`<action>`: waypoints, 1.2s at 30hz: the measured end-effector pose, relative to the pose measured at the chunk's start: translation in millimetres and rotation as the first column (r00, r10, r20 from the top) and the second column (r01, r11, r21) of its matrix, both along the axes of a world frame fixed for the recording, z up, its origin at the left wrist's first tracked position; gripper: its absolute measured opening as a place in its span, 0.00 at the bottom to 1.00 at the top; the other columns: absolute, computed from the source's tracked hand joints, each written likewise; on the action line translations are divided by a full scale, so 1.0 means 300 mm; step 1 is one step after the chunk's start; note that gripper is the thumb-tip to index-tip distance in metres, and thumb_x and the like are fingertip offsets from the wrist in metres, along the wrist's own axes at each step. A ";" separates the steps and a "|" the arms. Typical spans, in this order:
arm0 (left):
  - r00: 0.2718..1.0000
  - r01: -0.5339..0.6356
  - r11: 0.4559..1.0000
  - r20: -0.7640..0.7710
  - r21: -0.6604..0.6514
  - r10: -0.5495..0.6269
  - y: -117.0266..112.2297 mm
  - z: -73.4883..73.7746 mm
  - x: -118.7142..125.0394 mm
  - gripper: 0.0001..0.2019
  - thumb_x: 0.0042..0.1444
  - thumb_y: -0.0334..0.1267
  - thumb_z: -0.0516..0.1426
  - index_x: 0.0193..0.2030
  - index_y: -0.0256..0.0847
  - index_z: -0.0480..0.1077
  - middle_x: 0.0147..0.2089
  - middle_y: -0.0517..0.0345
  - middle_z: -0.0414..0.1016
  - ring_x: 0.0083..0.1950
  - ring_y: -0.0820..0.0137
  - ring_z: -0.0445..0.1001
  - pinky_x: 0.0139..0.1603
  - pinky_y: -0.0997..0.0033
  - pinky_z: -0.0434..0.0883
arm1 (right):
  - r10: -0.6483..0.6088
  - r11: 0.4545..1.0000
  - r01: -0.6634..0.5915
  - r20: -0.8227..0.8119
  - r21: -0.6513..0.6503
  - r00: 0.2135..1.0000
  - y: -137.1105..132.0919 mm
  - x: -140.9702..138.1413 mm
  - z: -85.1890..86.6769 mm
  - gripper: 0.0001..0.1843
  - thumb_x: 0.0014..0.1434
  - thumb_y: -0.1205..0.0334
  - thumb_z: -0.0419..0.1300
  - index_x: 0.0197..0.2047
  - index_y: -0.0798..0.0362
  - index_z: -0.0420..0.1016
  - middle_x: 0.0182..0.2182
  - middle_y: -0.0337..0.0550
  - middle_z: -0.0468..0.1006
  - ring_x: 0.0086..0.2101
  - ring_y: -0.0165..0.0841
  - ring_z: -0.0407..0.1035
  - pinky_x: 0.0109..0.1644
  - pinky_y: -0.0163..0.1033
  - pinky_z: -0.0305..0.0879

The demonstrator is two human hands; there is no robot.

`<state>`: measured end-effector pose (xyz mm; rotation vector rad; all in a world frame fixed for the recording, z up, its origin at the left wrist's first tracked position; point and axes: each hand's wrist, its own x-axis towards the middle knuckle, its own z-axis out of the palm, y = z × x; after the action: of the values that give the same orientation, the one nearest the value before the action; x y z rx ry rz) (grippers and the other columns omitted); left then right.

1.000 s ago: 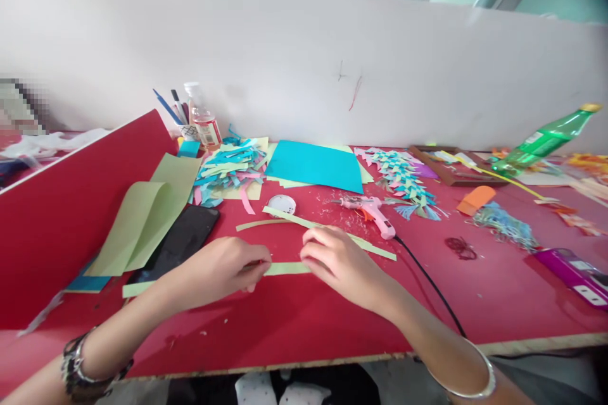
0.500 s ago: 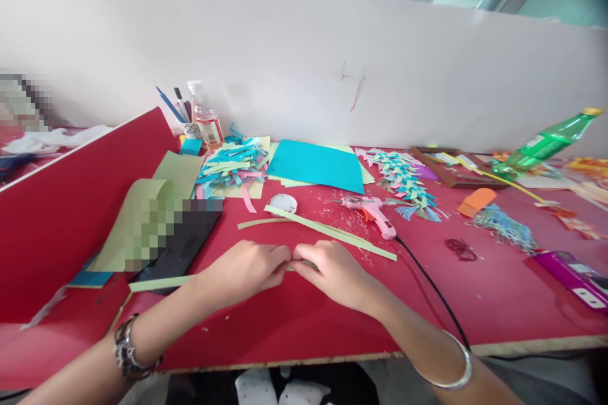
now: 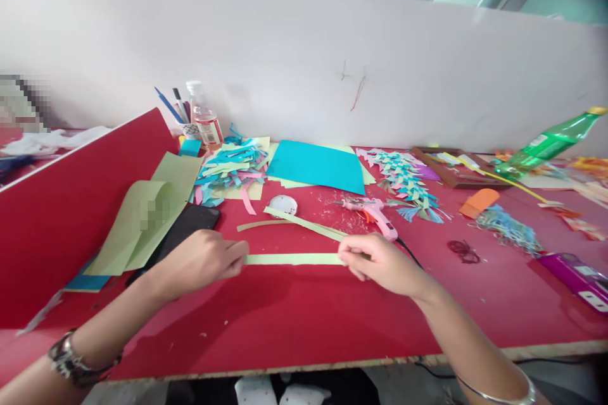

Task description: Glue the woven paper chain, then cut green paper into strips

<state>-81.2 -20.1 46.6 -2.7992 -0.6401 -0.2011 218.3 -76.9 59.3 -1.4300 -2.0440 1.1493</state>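
Note:
A light green paper strip (image 3: 294, 259) is stretched flat just above the red table (image 3: 304, 323). My left hand (image 3: 202, 259) pinches its left end and my right hand (image 3: 380, 261) pinches its right end. Both hands are closed on the strip, about a strip-length apart. Two more green strips (image 3: 304, 224) lie crossed just behind it. A pink glue gun (image 3: 373, 210) rests right behind my right hand, its black cord running to the table's front edge.
A cyan sheet (image 3: 316, 166), piles of cut strips (image 3: 230, 168), a woven paper piece (image 3: 406, 182), a round white tin (image 3: 282, 205), folded green paper (image 3: 147, 218) over a black phone (image 3: 187, 228), a pen cup and small bottle (image 3: 205, 117), a green bottle (image 3: 546, 144), a purple stapler (image 3: 577, 275).
My hands were together at the strip's middle; they have slid apart to its two ends, pulling the strip out straight.

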 end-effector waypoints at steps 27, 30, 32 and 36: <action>0.949 0.061 0.813 0.286 -0.580 0.133 -0.045 0.054 0.224 0.13 0.60 0.38 0.47 0.28 0.37 0.66 0.22 0.61 0.65 0.24 0.75 0.62 0.25 0.77 0.54 | -0.048 0.642 -0.194 0.291 0.742 0.955 0.034 -0.168 0.012 0.08 0.49 0.71 0.49 0.21 0.53 0.63 0.15 0.33 0.64 0.19 0.25 0.53 0.35 0.35 0.55; 0.953 0.067 0.800 0.277 -0.597 0.126 -0.049 0.058 0.213 0.13 0.60 0.38 0.46 0.28 0.37 0.65 0.23 0.61 0.64 0.24 0.76 0.61 0.25 0.77 0.54 | -0.048 0.656 -0.171 0.267 0.735 0.962 0.040 -0.158 0.001 0.07 0.45 0.72 0.49 0.20 0.53 0.62 0.13 0.30 0.58 0.18 0.24 0.48 0.32 0.33 0.53; 0.959 0.069 0.798 0.260 -0.599 0.112 -0.051 0.063 0.203 0.14 0.61 0.37 0.45 0.28 0.37 0.64 0.23 0.61 0.64 0.25 0.76 0.61 0.25 0.77 0.54 | -0.012 0.702 -0.150 0.223 0.697 0.975 0.043 -0.137 -0.006 0.07 0.43 0.73 0.50 0.19 0.53 0.61 0.14 0.30 0.57 0.18 0.23 0.49 0.29 0.31 0.51; 0.973 0.046 0.812 0.211 -0.582 0.096 -0.048 0.072 0.181 0.13 0.61 0.37 0.44 0.30 0.38 0.65 0.23 0.61 0.66 0.25 0.74 0.61 0.28 0.76 0.56 | 0.064 0.818 -0.117 0.113 0.563 0.992 0.047 -0.089 -0.023 0.07 0.41 0.74 0.50 0.19 0.54 0.60 0.15 0.30 0.58 0.18 0.21 0.51 0.22 0.27 0.46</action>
<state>-27.0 -34.5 68.1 -3.3904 -0.9287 -0.3887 191.7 -62.9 52.2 -1.0994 -2.2711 0.4286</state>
